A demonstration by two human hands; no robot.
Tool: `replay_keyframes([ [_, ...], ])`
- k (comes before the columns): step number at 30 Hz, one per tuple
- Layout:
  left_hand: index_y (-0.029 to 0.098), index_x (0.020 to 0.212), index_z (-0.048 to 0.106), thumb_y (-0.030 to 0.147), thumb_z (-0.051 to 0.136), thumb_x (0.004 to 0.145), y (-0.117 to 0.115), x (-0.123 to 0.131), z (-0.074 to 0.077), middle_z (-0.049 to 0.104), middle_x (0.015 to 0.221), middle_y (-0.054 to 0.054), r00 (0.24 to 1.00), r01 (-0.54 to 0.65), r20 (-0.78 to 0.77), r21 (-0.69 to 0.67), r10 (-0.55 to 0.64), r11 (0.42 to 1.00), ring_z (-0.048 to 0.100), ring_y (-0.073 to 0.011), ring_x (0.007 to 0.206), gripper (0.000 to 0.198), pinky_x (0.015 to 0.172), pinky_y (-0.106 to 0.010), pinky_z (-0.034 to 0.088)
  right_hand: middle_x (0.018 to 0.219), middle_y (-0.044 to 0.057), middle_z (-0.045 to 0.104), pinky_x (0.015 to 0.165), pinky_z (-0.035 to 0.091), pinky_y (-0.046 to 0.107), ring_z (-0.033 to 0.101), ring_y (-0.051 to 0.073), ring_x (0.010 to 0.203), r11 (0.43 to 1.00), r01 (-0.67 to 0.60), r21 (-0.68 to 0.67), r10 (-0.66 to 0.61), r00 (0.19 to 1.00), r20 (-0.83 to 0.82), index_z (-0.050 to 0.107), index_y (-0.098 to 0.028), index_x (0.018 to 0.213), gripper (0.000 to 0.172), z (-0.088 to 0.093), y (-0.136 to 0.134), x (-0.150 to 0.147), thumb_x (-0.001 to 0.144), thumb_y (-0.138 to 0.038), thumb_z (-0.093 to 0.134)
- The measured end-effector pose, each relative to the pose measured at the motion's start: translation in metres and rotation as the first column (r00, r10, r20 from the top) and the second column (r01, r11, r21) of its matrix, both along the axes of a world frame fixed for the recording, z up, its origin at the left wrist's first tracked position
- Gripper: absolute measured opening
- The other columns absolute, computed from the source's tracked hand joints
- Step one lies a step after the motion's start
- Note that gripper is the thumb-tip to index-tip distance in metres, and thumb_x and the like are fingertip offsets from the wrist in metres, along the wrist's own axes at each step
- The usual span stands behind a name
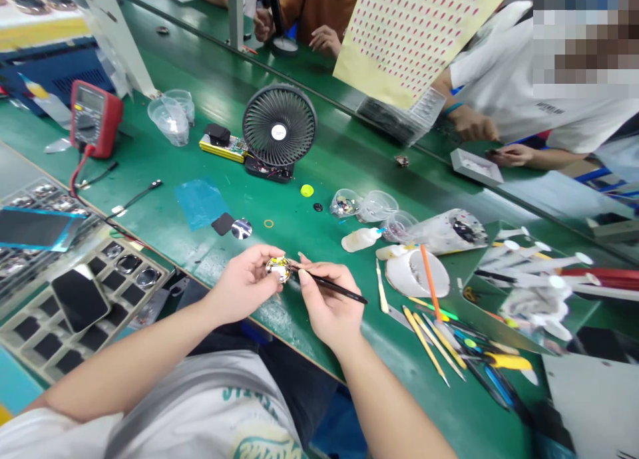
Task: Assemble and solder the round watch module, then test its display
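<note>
Along the left edge of the green table, a compartment tray holds round metal parts and a black phone-like slab, and above it stands a red multimeter with its leads trailing down. Nearer the middle lie a blue film, a black square and a mirrored disc. Just below them, the left hand has its grip pressed together, fingers and thumb pinching a round metal part, which sits raised just above the table's front edge, between both hands. The right hand pinches a slim black tool like a pen, its tip at the part's right rim and apparently touching it. Beyond the hands, a black fan stands behind a small yellow board. To the right sit clear cups, a small bottle and a white dish, with an orange stick leaning over it and yellow sticks lying below. Farther right, across the table, a co-worker's hands work near a white tray.
</note>
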State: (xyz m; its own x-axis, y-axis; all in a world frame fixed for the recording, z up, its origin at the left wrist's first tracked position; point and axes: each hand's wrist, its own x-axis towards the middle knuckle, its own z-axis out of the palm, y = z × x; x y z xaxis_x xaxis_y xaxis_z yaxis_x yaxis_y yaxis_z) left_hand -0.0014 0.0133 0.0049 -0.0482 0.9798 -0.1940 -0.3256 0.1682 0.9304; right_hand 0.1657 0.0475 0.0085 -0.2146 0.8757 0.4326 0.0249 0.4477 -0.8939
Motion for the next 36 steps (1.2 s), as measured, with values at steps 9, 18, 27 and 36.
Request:
replay_keyframes([
  [9,0.018,0.11,0.064,0.022,0.077,0.078,-0.0013,-0.0009,-0.0042,0.074,0.087,0.0,0.999,0.024,-0.021,-0.008,-0.024,1.0,0.07,-0.0117,0.07,0.035,0.066,-0.024,0.059,0.098,0.002,0.079,0.105,0.063,0.053,0.079,0.02,0.092,0.999,0.008,0.034,-0.01,0.999,0.05,0.067,-0.027,0.102,0.012,0.0002,-0.0003,-0.0008,0.096,-0.017,0.071],
  [18,0.018,0.11,0.063,0.023,0.078,0.078,-0.0013,-0.0022,-0.0022,0.074,0.089,-0.001,0.999,0.028,-0.027,-0.01,-0.028,1.0,0.071,-0.0122,0.07,0.035,0.065,-0.025,0.059,0.099,0.002,0.08,0.106,0.063,0.051,0.08,0.02,0.095,0.997,0.006,-0.081,-0.005,1.0,0.009,0.068,-0.027,0.101,0.007,0.0003,0.0001,0.0002,0.098,-0.021,0.071],
  [27,0.018,0.11,0.063,0.023,0.078,0.078,-0.0011,-0.002,-0.0013,0.074,0.087,0.0,0.999,0.028,-0.031,-0.015,-0.028,0.999,0.07,-0.011,0.068,0.036,0.064,-0.023,0.059,0.099,0.002,0.08,0.107,0.061,0.053,0.079,0.02,0.094,0.998,-0.021,-0.063,0.021,1.0,0.01,0.068,-0.027,0.1,0.006,0.001,0.0011,0.0009,0.098,-0.023,0.072],
  [36,0.018,0.108,0.062,0.024,0.078,0.077,0.0006,-0.002,0.0014,0.073,0.085,0.0,1.0,0.028,-0.013,-0.027,-0.028,0.999,0.069,-0.011,0.065,0.035,0.058,-0.023,0.059,0.096,0.001,0.08,0.109,0.06,0.055,0.08,0.021,0.094,0.998,-0.031,-0.057,0.032,0.999,0.031,0.069,-0.026,0.099,0.005,0.0036,0.0009,0.0037,0.097,-0.023,0.072],
])
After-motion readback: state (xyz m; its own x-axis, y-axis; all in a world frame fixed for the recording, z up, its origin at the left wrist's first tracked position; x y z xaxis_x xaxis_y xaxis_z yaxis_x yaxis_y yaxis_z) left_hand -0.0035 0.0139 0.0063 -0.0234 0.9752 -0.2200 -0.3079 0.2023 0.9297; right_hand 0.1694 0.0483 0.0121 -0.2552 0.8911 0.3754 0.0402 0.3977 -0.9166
